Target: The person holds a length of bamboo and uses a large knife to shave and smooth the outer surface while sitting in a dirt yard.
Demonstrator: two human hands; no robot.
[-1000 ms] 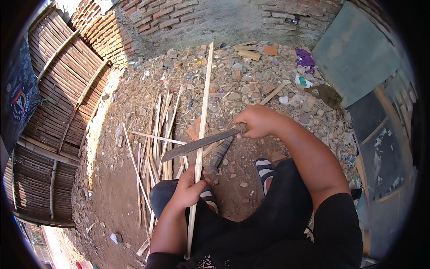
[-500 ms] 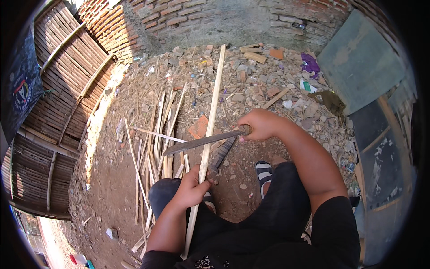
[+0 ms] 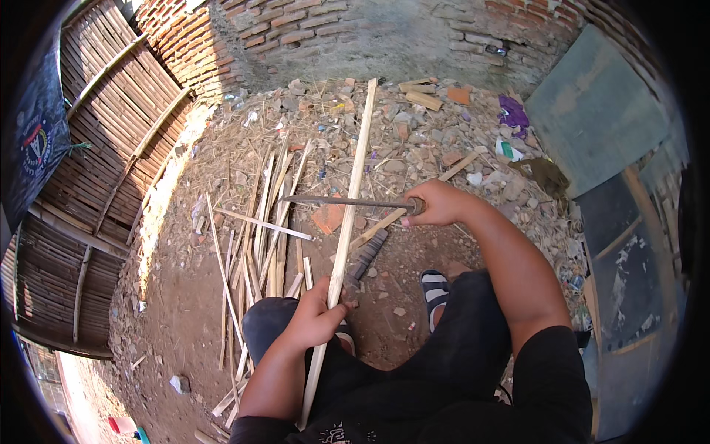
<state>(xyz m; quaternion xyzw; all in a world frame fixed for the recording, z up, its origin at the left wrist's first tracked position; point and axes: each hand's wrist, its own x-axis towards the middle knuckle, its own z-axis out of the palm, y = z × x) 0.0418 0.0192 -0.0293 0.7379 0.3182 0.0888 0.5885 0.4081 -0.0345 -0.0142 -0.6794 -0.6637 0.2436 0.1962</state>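
Observation:
My left hand (image 3: 319, 314) is closed round the lower part of a long pale wooden strip (image 3: 353, 192), which slants upright across my lap and out over the ground. My right hand (image 3: 433, 203) grips the short handle of a dark, worn machete (image 3: 333, 200). Its blade lies crosswise over the strip, level with the middle of the frame, tip pointing left; I cannot tell if it touches. Below the blade, a dark ridged object (image 3: 367, 254) lies on the dirt. Many loose thin strips (image 3: 262, 222) are piled left of it, beyond my left knee (image 3: 270, 329).
A rubble-strewn dirt floor (image 3: 177, 311) runs back to a brick wall (image 3: 355, 41). A woven bamboo panel (image 3: 107, 148) with a dark banner (image 3: 29, 140) stands at left. Weathered grey-green boards (image 3: 595, 107) lean at right. A purple rag (image 3: 512, 111) lies among the rubble.
The machete blade has swung up from a slant to nearly level, its tip higher. The strip's top has shifted slightly right in view. Both hands keep their grip.

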